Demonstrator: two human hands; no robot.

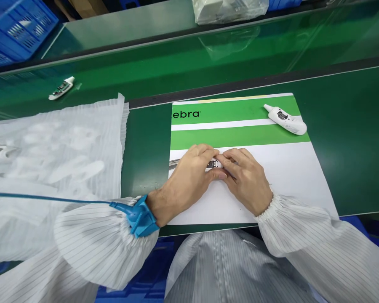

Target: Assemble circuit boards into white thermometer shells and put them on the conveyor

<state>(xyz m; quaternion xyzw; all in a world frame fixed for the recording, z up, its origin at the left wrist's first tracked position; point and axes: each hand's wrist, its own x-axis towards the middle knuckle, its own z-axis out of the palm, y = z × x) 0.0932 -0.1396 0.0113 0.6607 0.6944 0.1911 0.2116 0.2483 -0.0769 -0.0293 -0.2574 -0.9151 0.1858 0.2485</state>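
Fingers of the left hand and right hand close around a mostly hidden white ear thermometer on a printed card atop the green desk, a second thermometer lying well apart.

Small white ear thermometer, mostly hidden, lying lengthwise left to right, a dark metal-lined opening showing on its upper face, gripped between the fingertips of left hand and right hand, just above a white-and-green printed mat.
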